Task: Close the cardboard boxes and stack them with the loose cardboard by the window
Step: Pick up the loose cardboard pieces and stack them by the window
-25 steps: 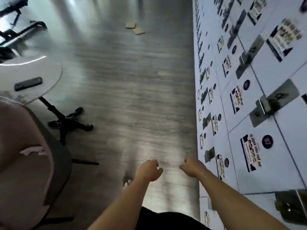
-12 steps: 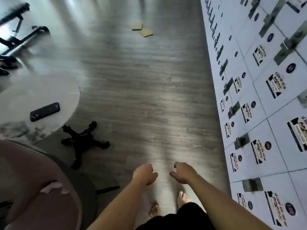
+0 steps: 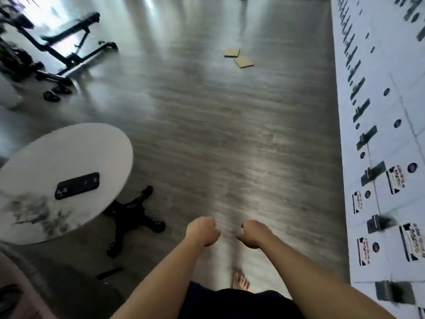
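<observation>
Two flat cardboard pieces (image 3: 239, 57) lie on the floor (image 3: 207, 139) far ahead, just beside each other; they are judged light, stiff and thin, best pinched at a lifted edge. Both the left hand (image 3: 202, 231) and right hand (image 3: 253, 233) are loosely curled and hold nothing. The floor between is open, bounded by the lockers (image 3: 379, 157) right and the table (image 3: 69, 157) left.

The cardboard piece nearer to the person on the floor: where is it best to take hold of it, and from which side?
The nearer cardboard piece lies flat on the floor, beside a second piece. Probably best gripped at its near edge, coming from the person's side: thumb on top, fingers slid under. Both hands hold nothing.
</observation>
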Action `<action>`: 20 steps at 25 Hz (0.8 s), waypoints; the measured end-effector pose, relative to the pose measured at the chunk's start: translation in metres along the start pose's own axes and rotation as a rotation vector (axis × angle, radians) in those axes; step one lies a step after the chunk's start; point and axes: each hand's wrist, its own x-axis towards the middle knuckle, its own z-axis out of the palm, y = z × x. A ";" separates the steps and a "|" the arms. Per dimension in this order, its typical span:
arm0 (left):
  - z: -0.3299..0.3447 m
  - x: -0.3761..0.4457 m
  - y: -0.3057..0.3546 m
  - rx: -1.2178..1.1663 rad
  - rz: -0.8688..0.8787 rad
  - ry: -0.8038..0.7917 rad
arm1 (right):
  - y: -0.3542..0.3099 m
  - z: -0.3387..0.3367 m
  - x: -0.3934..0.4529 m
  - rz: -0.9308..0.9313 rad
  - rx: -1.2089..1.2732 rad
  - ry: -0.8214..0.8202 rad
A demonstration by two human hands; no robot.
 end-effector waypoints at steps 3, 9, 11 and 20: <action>-0.039 0.050 -0.015 -0.030 -0.042 -0.004 | -0.012 -0.052 0.056 -0.009 -0.064 -0.020; -0.114 0.180 -0.031 -0.014 0.013 -0.080 | -0.035 -0.134 0.167 0.076 -0.067 -0.056; -0.159 0.229 -0.035 -0.016 0.057 -0.061 | -0.049 -0.169 0.202 0.118 -0.032 -0.040; -0.315 0.391 -0.078 0.005 0.101 -0.035 | -0.153 -0.310 0.335 0.143 0.046 0.019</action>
